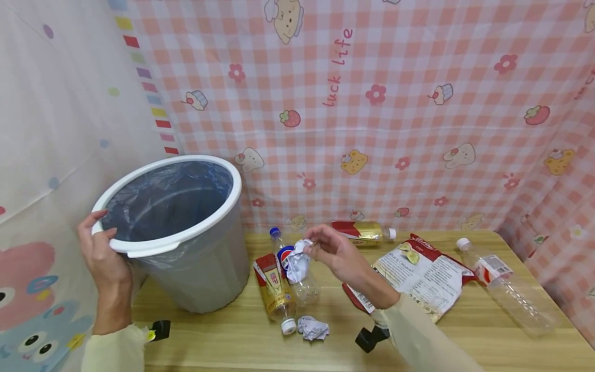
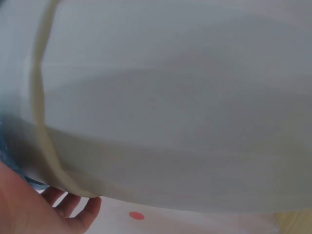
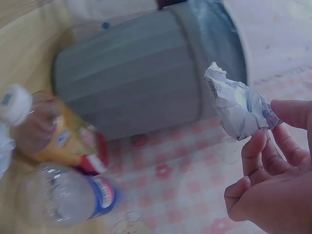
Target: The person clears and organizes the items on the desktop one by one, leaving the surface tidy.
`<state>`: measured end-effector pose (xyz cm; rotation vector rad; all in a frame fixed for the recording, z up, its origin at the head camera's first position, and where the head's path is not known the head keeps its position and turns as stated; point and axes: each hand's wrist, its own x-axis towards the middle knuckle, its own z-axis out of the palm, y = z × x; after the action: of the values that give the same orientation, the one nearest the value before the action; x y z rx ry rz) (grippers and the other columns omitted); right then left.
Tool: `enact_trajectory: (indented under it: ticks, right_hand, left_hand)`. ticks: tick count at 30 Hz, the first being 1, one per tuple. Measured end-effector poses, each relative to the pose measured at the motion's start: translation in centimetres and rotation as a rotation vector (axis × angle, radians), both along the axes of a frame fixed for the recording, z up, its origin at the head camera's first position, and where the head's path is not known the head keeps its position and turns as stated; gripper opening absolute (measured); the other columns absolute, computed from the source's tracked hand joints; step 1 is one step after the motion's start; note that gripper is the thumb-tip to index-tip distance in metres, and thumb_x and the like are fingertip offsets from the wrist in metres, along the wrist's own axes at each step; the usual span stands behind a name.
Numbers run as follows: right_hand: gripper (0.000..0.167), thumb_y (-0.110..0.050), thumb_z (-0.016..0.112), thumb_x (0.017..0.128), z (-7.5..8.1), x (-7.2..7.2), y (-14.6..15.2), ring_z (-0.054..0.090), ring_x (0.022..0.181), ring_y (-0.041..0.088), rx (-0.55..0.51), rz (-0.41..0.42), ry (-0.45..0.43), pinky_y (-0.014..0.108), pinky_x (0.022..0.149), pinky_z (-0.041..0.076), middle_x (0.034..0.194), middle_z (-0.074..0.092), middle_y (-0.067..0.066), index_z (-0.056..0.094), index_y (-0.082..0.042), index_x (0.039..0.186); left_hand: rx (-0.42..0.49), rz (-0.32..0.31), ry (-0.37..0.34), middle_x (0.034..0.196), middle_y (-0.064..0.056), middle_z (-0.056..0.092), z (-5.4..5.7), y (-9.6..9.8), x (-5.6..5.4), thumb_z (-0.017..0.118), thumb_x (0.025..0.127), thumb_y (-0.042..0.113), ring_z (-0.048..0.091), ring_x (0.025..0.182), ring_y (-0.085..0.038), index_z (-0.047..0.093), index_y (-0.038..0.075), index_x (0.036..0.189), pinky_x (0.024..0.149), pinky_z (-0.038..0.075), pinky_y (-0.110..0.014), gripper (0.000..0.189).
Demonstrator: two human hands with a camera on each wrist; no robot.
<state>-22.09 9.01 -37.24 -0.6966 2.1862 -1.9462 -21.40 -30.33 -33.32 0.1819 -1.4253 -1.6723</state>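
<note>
A grey trash bin [image 1: 204,279] with a white rim and a clear plastic liner stands on the left of the table, tilted a little. My left hand [image 1: 108,258] grips its rim, with thumb and fingertips over the edge; the left wrist view shows fingers [image 2: 90,214] by the bin's side. Between the thumb and fingers of my right hand [image 1: 341,258] is a crumpled paper ball [image 3: 239,109], held above the bottles and apart from the bin. Below it lie a Pepsi bottle [image 1: 304,292] and a yellow-labelled drink bottle [image 1: 276,294]. Nearer me rests a second crumpled paper ball [image 1: 313,328].
Another yellow-labelled bottle [image 1: 364,233] lies along the back edge. Right of my right arm are a chips bag [image 1: 423,274] and a clear bottle [image 1: 506,289]. A red packet [image 1: 358,298] is partly hidden by my forearm. A checked curtain [image 1: 372,129] hangs behind the table.
</note>
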Motion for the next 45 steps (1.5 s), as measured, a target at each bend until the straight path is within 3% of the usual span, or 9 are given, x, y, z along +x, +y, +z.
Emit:
enact_trajectory:
  ticks: [4,12,24,34,45]
  right_hand:
    - [0.025,-0.011,0.061,0.096,1.6,-0.3,-0.4,0.061,0.098,0.021,-0.035,-0.002,0.013,0.044,0.094,0.048,0.107,0.060,0.007,0.056,-0.006,0.120]
    - [0.026,-0.012,0.060,0.097,4.2,-1.0,-1.2,0.059,0.095,0.019,-0.083,-0.037,0.047,0.034,0.086,0.049,0.108,0.063,0.005,0.056,-0.008,0.122]
    - [0.025,-0.012,0.060,0.097,7.6,-1.4,-2.6,0.062,0.104,0.022,-0.144,-0.035,0.091,0.041,0.094,0.049,0.117,0.064,0.007,0.056,-0.008,0.121]
    - [0.028,-0.008,0.059,0.098,9.1,-1.7,-4.1,0.061,0.095,0.017,-0.227,-0.034,0.093,0.034,0.087,0.050,0.109,0.065,0.005,0.054,-0.003,0.125]
    - [0.027,-0.010,0.061,0.097,10.7,-2.3,-6.0,0.057,0.093,0.015,-0.304,-0.060,0.075,0.025,0.081,0.046,0.104,0.064,0.001,0.056,-0.006,0.123]
  left_hand:
    - [0.030,-0.018,0.029,0.115,-0.006,0.054,0.1,0.1,0.0,0.036,0.091,0.003,0.054,0.093,-0.016,0.060,0.012,0.119,0.074,0.044,-0.019,0.038]
    - [0.012,-0.007,0.006,0.116,-0.005,0.054,-0.1,-0.1,0.0,0.036,0.091,0.003,0.054,0.095,-0.015,0.060,0.012,0.120,0.076,0.043,-0.020,0.038]
    - [-0.023,0.002,-0.032,0.117,-0.002,0.052,-0.2,0.0,0.1,0.036,0.092,0.006,0.053,0.095,-0.014,0.059,0.015,0.121,0.075,0.042,-0.019,0.038]
    - [-0.009,0.000,-0.013,0.115,-0.003,0.053,-0.1,0.1,0.1,0.036,0.092,0.006,0.054,0.096,-0.014,0.059,0.014,0.120,0.076,0.042,-0.020,0.037]
    - [-0.014,0.001,-0.019,0.118,-0.002,0.053,0.0,0.2,0.1,0.036,0.092,0.006,0.052,0.099,-0.014,0.059,0.014,0.121,0.079,0.040,-0.020,0.038]
